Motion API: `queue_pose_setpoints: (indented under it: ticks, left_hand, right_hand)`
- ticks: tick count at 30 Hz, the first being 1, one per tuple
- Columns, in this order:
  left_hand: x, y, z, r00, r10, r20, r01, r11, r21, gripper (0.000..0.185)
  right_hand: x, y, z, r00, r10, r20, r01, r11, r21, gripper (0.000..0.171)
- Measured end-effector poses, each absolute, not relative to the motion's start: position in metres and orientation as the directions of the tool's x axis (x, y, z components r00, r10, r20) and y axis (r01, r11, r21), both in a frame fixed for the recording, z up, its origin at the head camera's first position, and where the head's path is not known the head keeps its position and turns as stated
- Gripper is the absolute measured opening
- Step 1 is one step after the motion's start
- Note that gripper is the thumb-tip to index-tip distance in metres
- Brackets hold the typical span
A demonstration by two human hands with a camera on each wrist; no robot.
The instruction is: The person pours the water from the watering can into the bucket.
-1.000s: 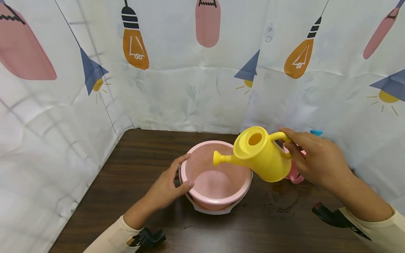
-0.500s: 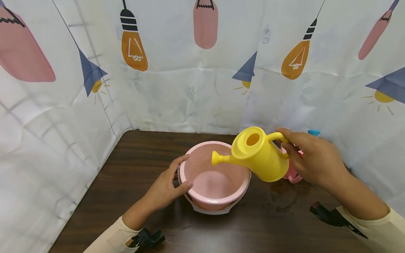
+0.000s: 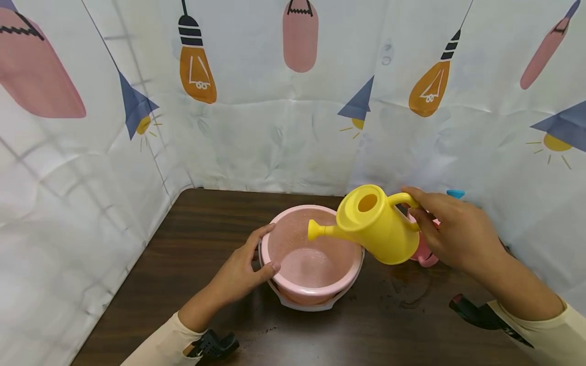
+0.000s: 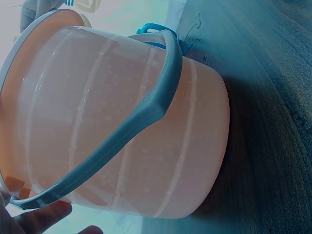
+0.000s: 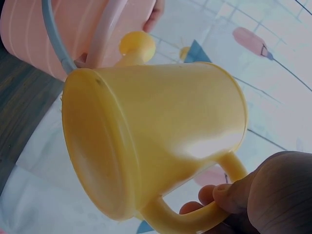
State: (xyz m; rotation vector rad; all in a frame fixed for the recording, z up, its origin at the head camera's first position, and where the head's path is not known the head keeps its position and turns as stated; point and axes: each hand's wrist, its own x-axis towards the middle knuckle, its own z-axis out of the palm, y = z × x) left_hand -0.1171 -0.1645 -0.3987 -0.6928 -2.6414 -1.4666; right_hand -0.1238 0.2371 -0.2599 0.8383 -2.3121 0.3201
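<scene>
A pink bucket [image 3: 311,292] stands upright on the dark wooden table, its pale handle [image 4: 141,114] hanging down along the near side. My left hand [image 3: 238,274] holds the bucket's left rim, with thumb and index fingertip on the edge. My right hand [image 3: 462,234] grips the looped handle of a yellow watering can [image 3: 389,231], raised and tilted left. The can's spout [image 3: 320,230] is over the bucket's opening. Fine droplets speckle the bucket's inside, and its bottom looks wet. In the right wrist view, fingers curl around the can's handle [image 5: 195,219].
Behind my right hand stands a pink object [image 3: 427,251], mostly hidden, with a blue piece [image 3: 455,193] showing above the hand. Wet marks [image 3: 414,300] lie on the table [image 3: 366,335] right of the bucket. A printed white curtain [image 3: 284,137] closes off the back and sides.
Both hands, the bucket and the watering can keep nearly the same places. Only a slight shift of the whole head view shows.
</scene>
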Motion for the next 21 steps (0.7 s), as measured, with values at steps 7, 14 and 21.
queue_pose_setpoints:
  ticks: [7,14,21]
  left_hand:
    - [-0.1181,-0.1639,-0.4001,-0.898,0.360,0.252,0.405,0.454,0.794,0.076]
    - [-0.1177,-0.1635,-0.3988,-0.899,0.356,0.255,0.405,0.456,0.792,0.076]
    - [-0.1173,-0.1640,-0.3991,-0.902,0.356,0.244,0.397,0.462,0.793,0.076]
  right_hand:
    - [-0.1245,0.2378,-0.2604,-0.584,-0.485,0.650,-0.645,0.764,-0.009,0.047]
    - [-0.1257,0.2380,-0.2588,-0.575,-0.488,0.656,-0.648,0.761,-0.002,0.065]
    - [-0.1245,0.2380,-0.2589,-0.590,-0.487,0.644,-0.638,0.770,-0.002,0.039]
